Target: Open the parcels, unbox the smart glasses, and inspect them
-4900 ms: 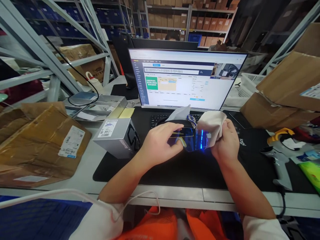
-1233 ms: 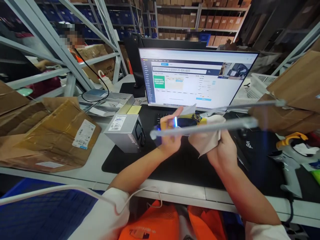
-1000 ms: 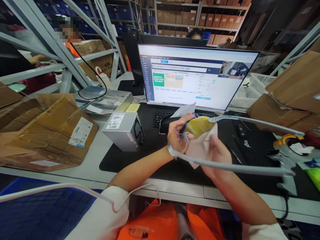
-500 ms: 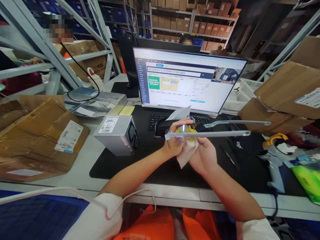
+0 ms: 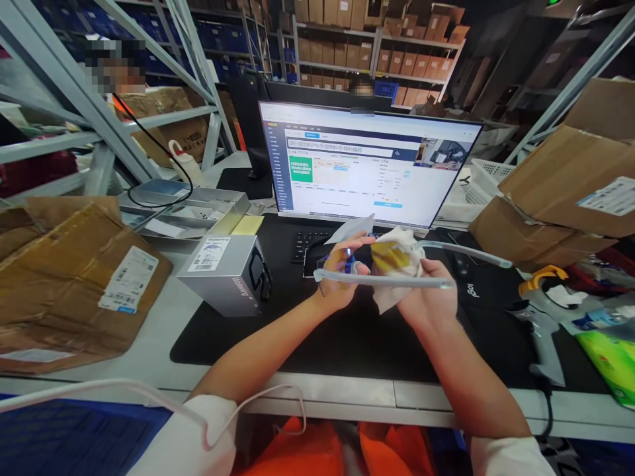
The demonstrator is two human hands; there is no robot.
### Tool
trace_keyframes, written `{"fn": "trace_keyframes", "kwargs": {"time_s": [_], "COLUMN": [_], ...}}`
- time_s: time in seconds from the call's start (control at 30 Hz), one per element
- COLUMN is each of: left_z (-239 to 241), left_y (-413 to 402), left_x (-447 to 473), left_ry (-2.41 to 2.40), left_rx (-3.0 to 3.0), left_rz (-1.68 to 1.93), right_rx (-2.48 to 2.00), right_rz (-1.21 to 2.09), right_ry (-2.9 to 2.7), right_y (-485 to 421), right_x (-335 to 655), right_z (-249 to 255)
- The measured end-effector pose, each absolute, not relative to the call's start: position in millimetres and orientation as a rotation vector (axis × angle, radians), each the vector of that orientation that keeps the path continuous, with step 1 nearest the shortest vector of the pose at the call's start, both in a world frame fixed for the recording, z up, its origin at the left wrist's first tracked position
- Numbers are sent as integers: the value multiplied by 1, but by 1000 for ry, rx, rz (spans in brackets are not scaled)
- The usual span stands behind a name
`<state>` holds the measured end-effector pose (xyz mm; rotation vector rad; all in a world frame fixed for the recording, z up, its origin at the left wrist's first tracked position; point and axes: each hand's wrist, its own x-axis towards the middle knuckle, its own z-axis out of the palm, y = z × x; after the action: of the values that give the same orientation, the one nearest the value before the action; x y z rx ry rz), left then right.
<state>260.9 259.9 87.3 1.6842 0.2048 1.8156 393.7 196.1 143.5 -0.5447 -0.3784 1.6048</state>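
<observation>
My left hand (image 5: 340, 284) grips a pair of glasses (image 5: 476, 252) by the front frame, fingers curled around one lens. The glasses have clear, pale temples that stretch to the right across both hands. My right hand (image 5: 434, 297) is closed on a crumpled white wipe (image 5: 389, 301), which lies against the other lens. That lens area looks yellow. Part of the right fingers is hidden behind the wipe and the temple. Behind the left hand a white sheet (image 5: 350, 229) stands tilted, partly over the black keyboard (image 5: 302, 244).
A silver box (image 5: 218, 281) stands on the black mat (image 5: 297, 357), left of my arms. A monitor (image 5: 347, 192) rises behind the hands. Cardboard boxes (image 5: 64, 284) flank the left side. At right lie a barcode scanner (image 5: 543, 330) and a green packet (image 5: 610, 363).
My hands have moved apart, the right one shifting right with the wipe. The wipe and yellow lens now show more openly. The glasses have dipped slightly and moved left.
</observation>
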Motion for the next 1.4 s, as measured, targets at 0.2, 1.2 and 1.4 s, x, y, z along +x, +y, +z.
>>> {"fn": "trace_keyframes", "kwargs": {"time_s": [0.2,1.2,1.4], "left_z": [91,103,102], "left_y": [261,244,246], "left_x": [259,249,249], "left_ry": [293,217,161], "left_rx": [1699,1495,1394], "left_rz": [1825,1707,1569], "right_rx": [-588,-496,-531], "right_rz": [1700,828,814], "right_ry": [-382,-424,-335], "right_y": [192,189,195], "right_x": [384,473,470], "right_z": [140,194,196]}}
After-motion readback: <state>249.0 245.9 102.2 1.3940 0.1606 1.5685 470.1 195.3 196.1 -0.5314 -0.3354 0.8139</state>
